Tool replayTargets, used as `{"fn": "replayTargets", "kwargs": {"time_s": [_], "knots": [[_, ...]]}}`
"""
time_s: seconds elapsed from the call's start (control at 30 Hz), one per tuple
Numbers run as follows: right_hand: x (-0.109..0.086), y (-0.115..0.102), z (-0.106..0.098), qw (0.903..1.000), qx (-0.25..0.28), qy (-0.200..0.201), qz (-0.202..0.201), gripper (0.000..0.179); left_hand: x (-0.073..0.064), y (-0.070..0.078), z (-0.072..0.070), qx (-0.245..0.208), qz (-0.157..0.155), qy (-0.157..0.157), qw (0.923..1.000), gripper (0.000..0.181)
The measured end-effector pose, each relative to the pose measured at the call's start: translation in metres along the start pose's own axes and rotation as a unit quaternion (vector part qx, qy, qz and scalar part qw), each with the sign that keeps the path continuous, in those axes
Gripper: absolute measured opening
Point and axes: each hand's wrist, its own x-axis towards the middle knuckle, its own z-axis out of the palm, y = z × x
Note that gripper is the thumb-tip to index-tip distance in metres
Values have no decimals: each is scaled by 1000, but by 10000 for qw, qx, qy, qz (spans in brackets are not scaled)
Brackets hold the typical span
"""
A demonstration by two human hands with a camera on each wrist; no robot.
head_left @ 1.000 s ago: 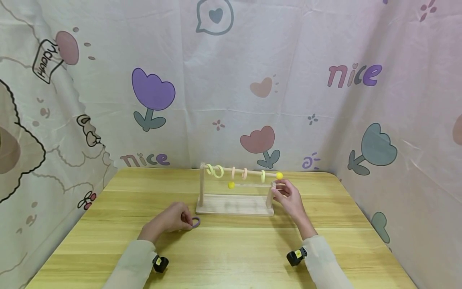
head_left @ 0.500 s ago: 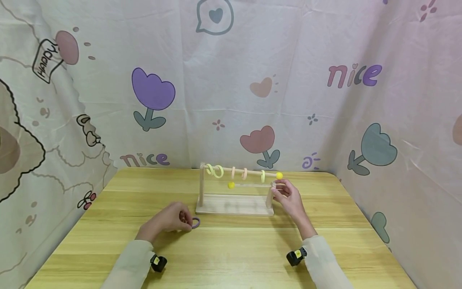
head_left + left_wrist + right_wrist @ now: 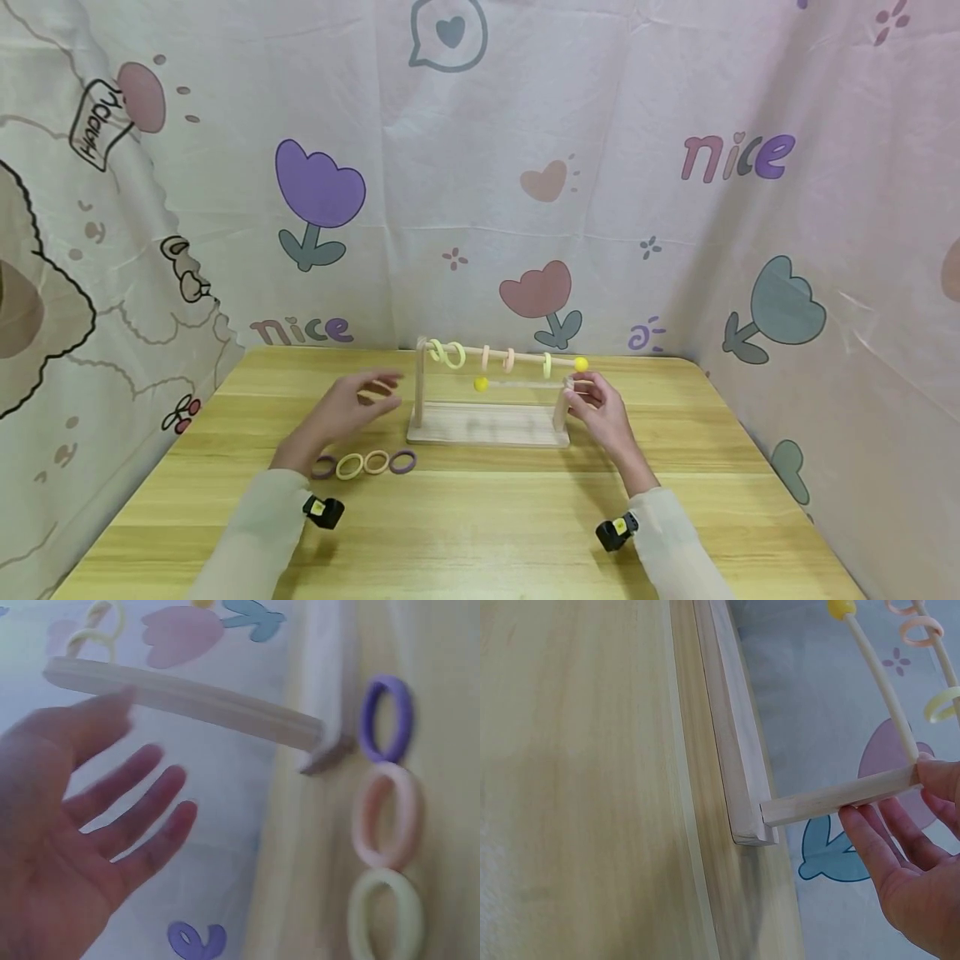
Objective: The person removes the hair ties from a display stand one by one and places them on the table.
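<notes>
My left hand (image 3: 341, 412) hovers with fingers spread and holds nothing, beside the left post (image 3: 202, 705) of a wooden ring stand. Below it on the table lies a row of rings: a purple ring (image 3: 406, 724), a peach ring (image 3: 409, 817), a pale yellow ring (image 3: 412, 919) and another purple ring (image 3: 324, 477) partly behind the wrist. My right hand (image 3: 606, 421) pinches the top of the shorter right post (image 3: 832, 799) between thumb and fingers. Several peach and pale yellow rings hang on the stand's upper rod (image 3: 528, 357).
The stand's flat base (image 3: 487, 429) rests on the wooden table (image 3: 495, 533). Its lower rod (image 3: 877, 671) carries no rings; a yellow ball (image 3: 481, 384) tips it, and another yellow ball (image 3: 581, 365) tips the upper rod. A printed curtain (image 3: 442, 167) stands behind.
My left hand has left the nearest purple ring and risen toward the left post, its fingers spreading. The ring row beneath it has come into view. My right hand stays on the right post.
</notes>
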Motion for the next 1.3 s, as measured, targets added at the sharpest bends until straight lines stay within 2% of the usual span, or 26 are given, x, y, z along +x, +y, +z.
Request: {"fn": "replayTargets", "kwargs": {"time_s": [0.17, 0.4, 0.57, 0.8, 1.3], "knots": [[0, 1, 1, 10000, -4, 4, 28, 37, 15, 19, -5, -450, 0, 381, 9983, 54], [0, 1, 2, 10000, -13, 38, 25, 37, 34, 42, -3, -685, 232, 577, 9957, 51], [0, 0, 2, 10000, -33, 53, 22, 37, 41, 52, 1, -755, 377, 617, 9945, 45], [0, 1, 2, 10000, 11, 70, 25, 37, 46, 54, 4, -796, 433, 710, 9934, 36], [0, 3, 2, 10000, 64, 53, -14, 37, 50, 46, 9, -923, 472, 760, 9917, 32]]}}
